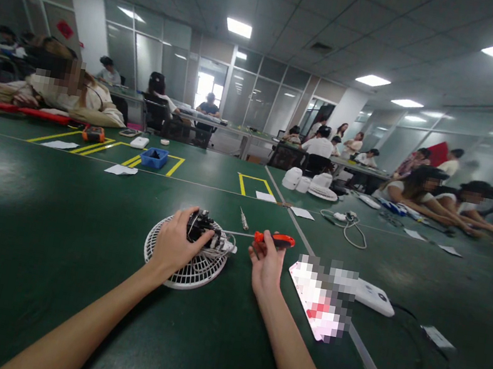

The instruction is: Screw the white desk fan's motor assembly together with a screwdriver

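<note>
A round white fan grille (182,278) lies on the green table, with a black motor assembly (201,226) and white wires on top of it. My left hand (176,242) is wrapped over the motor assembly, thumb on its near side and fingers on its far side. In my right hand (268,264) is a screwdriver (282,240) with an orange and black handle. Its shaft points left and its tip reaches the right side of the motor assembly; the exact contact is too small to see. Just beyond the shaft lies a second, slim screwdriver (244,219).
A lit phone (314,301) and a white power bank (374,296) with a black cable lie at right. Farther back are a blue bin (154,158), white fan parts (292,179), a coiled cable (355,229) and paper slips. Several people sit around.
</note>
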`<state>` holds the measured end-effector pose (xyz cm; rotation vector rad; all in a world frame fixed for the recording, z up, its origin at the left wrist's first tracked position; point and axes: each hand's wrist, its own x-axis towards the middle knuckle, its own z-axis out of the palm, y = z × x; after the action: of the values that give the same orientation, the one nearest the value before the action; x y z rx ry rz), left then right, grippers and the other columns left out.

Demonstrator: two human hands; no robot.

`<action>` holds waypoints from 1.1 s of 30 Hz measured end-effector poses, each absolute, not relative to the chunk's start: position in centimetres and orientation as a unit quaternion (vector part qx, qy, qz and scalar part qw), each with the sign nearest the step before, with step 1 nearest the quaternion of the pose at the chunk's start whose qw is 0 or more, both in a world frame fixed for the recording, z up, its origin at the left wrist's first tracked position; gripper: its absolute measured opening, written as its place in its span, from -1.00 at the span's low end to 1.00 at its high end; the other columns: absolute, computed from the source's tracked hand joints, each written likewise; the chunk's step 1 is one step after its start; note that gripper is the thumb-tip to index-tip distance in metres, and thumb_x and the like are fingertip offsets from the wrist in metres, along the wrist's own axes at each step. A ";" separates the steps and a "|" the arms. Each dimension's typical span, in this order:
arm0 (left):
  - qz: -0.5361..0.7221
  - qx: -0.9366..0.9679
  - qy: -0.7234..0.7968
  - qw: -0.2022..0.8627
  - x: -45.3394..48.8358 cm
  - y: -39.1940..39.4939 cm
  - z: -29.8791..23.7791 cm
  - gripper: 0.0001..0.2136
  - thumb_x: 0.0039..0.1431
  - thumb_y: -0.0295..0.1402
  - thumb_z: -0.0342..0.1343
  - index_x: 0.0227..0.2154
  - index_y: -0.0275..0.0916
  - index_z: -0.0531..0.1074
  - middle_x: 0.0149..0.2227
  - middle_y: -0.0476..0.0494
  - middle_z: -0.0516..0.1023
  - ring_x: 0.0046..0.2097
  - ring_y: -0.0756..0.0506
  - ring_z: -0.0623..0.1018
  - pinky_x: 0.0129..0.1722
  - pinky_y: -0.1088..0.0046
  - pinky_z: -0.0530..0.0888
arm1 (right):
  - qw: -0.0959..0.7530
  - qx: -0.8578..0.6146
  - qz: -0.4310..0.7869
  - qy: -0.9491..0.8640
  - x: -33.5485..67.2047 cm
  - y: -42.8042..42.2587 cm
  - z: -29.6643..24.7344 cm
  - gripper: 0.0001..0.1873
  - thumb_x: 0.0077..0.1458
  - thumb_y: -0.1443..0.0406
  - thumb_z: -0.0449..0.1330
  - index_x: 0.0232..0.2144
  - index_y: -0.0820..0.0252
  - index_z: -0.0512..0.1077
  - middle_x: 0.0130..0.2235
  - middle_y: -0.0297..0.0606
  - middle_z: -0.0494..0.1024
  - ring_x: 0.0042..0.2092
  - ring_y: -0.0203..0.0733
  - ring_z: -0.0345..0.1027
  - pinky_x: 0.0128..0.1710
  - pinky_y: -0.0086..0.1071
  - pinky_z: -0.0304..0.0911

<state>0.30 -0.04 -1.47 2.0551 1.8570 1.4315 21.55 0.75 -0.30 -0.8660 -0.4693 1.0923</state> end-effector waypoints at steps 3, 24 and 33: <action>0.460 0.661 0.593 0.011 0.3 -0.1 -1.4 -0.40 0.25 0.10 0.15 0.19 -0.20 0.35 0.05 -0.31 0.53 0.04 -0.32 0.58 0.09 -0.01 0.51 | 0.744 -0.400 0.489 -0.217 21.5 0.7 -0.3 -0.32 -0.28 0.14 0.56 -0.16 -0.03 0.28 -0.44 -0.56 0.59 -0.42 -0.28 0.50 -0.38 -0.45 0.37; 0.461 0.661 0.592 0.017 0.3 -0.2 -1.2 -0.40 0.25 0.11 0.15 0.18 -0.19 0.35 0.04 -0.29 0.54 0.02 -0.29 0.58 0.07 0.01 0.52 | 0.748 -0.384 0.503 -0.198 21.6 0.8 -0.3 -0.37 -0.29 0.18 0.59 -0.15 0.05 0.43 -0.43 -0.49 0.60 -0.41 -0.27 0.51 -0.37 -0.41 0.44; 0.465 0.660 0.590 0.013 0.3 -0.1 -1.5 -0.41 0.24 0.08 0.17 0.19 -0.19 0.35 0.05 -0.29 0.53 0.04 -0.31 0.58 0.09 0.00 0.51 | 0.749 -0.383 0.504 -0.197 21.8 1.2 -0.9 -0.46 -0.36 0.27 0.61 -0.31 0.13 0.45 -0.41 -0.40 0.62 -0.38 -0.25 0.54 -0.35 -0.40 0.45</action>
<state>0.28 -0.06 -1.47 2.0573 1.8369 1.4472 21.78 1.22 -0.86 -0.8368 -0.4311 1.1020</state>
